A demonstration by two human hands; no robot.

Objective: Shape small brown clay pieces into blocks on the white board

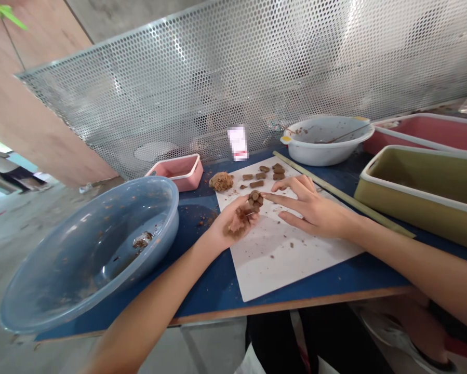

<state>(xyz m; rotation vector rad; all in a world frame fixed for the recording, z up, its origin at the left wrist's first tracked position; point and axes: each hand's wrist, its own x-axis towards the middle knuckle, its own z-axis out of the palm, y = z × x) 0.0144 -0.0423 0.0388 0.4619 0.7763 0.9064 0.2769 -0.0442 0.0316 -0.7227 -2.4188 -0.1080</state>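
My left hand [233, 221] is cupped palm up over the white board [295, 254], its fingers closed round a cluster of small brown clay rolls [255, 200]. My right hand [309, 205] lies beside it with fingers stretched out, the index fingertip touching the cluster. More brown clay rolls [266, 174] lie at the board's far edge, and a rough clay lump [221, 181] sits at its far left corner.
A big blue basin [89, 249] overhangs the blue table's left edge. A pink tray [178, 171], a white bowl [327, 137], an olive tub [424, 182], a red tub [431, 132] and a long stick [342, 195] surround the board. A perforated metal screen [256, 72] stands behind.
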